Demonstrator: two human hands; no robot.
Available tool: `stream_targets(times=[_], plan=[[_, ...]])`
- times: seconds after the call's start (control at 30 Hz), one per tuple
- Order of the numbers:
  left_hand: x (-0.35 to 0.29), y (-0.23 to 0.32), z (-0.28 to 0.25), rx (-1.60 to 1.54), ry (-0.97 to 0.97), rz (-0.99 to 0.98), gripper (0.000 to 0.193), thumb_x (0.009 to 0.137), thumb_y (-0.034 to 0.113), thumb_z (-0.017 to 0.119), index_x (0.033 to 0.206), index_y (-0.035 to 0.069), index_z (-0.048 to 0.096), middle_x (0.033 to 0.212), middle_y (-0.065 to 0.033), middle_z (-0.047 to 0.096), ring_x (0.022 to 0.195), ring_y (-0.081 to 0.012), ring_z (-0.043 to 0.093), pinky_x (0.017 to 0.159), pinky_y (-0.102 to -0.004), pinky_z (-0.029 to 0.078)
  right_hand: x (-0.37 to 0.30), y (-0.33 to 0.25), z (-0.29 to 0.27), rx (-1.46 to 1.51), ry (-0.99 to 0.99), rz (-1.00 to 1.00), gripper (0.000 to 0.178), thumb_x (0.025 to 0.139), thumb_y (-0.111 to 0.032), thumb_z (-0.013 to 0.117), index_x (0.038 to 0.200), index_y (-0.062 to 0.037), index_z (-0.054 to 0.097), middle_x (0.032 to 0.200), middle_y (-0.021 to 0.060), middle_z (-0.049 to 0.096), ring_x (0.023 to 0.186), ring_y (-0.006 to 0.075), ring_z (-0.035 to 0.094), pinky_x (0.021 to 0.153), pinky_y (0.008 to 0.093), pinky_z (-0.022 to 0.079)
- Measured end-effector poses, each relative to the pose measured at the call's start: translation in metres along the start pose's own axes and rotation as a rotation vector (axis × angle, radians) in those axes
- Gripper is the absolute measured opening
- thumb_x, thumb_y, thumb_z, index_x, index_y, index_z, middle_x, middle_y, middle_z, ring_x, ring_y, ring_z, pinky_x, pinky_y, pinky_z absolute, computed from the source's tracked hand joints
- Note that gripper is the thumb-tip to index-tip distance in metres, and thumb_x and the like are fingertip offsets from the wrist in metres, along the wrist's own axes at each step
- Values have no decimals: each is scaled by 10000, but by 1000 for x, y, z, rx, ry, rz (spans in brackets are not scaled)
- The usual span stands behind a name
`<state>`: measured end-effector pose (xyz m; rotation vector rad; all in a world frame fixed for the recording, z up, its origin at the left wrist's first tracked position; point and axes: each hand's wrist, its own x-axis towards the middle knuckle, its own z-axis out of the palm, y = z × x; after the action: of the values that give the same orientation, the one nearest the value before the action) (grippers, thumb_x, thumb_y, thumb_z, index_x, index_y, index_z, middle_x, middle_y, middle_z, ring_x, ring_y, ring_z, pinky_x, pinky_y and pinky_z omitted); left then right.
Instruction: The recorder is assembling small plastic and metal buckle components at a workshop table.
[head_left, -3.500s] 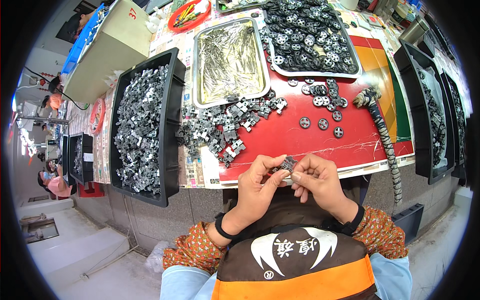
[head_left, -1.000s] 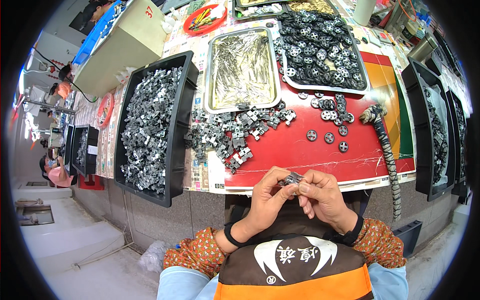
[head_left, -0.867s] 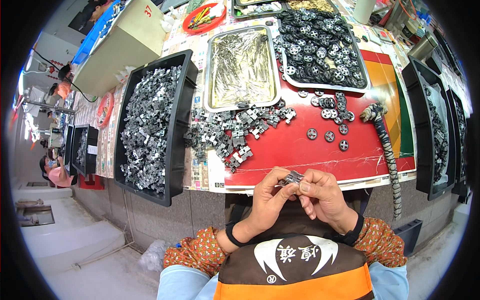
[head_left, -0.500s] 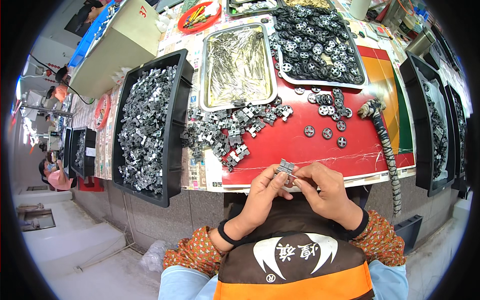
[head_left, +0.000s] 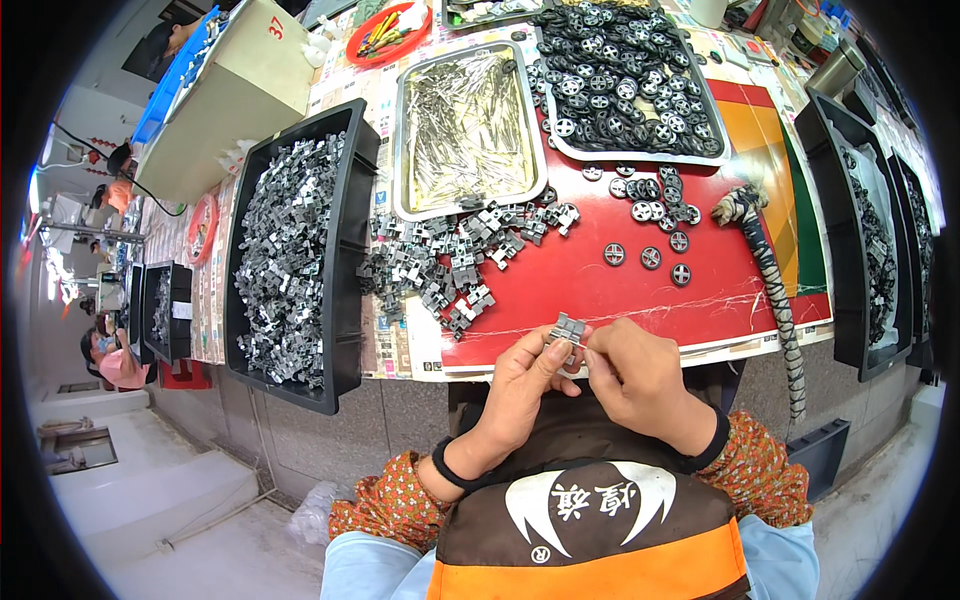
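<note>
Over the table's front edge, my left hand point(head_left: 527, 380) pinches a small grey plastic bracket point(head_left: 567, 329) between thumb and fingers. My right hand point(head_left: 640, 375) is closed right beside it, thumb and forefinger pressed together at the bracket's side. What those right fingers hold is hidden. Loose grey brackets point(head_left: 455, 255) lie heaped beyond my left hand. Small black wheels with silver spokes point(head_left: 650, 258) are scattered on the red board point(head_left: 570, 290) farther off. Thin metal pins point(head_left: 470, 130) fill a metal tray point(head_left: 403, 180) behind the brackets.
At the left stands a deep black bin point(head_left: 345, 290) full of brackets. A tray point(head_left: 640, 158) heaped with wheels sits at the far side. On the right, a tape-wrapped rod point(head_left: 775, 290) hangs over the edge near another black bin point(head_left: 845, 250). A person point(head_left: 125, 365) sits far left.
My right hand has turned and its fingers have closed in against the bracket's side. The thin pale piece seen at its fingertips before is now hidden. My left hand keeps its hold.
</note>
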<state>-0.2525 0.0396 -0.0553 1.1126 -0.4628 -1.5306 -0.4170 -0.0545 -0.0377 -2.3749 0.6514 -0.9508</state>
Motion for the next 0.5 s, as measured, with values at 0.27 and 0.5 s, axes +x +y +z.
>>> stream_targets(times=[0.27, 0.5], plan=[[0, 1, -1, 103, 65, 145, 204, 1089, 230, 611, 1175, 46, 630, 1037, -35, 684, 898, -82, 654, 719, -250, 578, -2, -6, -5, 1262, -185, 1058, 139, 1067, -161, 581, 984, -50, 598, 781, 2, 618, 589, 69, 627, 497, 202, 480], [1, 2, -4, 142, 43, 162, 204, 1088, 215, 616, 1181, 34, 627, 1025, -26, 675, 889, -65, 642, 704, -229, 566, -7, 5, -2, 1377, -211, 1013, 163, 1066, -205, 623, 1006, -54, 608, 799, 10, 620, 594, 62, 624, 482, 187, 470]])
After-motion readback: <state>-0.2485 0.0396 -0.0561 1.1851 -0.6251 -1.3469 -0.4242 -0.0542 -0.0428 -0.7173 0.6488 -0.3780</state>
